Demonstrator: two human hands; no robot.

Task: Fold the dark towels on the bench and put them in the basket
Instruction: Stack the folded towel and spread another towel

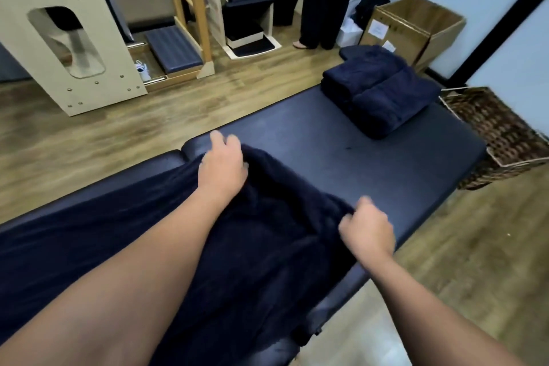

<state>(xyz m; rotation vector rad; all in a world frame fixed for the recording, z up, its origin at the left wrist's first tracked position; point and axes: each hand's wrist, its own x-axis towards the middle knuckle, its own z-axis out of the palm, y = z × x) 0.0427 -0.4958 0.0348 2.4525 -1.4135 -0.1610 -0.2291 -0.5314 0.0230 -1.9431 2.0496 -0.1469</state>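
On the padded dark surface (386, 163), a loose plush towel (267, 246) lies at 6 o'clock, draping over the near edge. The left hand (222, 169) grips its far edge; the right hand (368, 232) pinches its right edge in curled fingers (347, 224). At 1 o'clock sit folded towels (377, 92), with smooth bare vinyl between. The woven wicker basket (499, 134) stands at 3 o'clock, beside the end edge.

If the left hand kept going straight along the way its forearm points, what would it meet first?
Probably only bare bench padding, then the bench's far edge and wood floor. The left hand, gripping the unfolded towel, points away from the folded towels; depth is uncertain.
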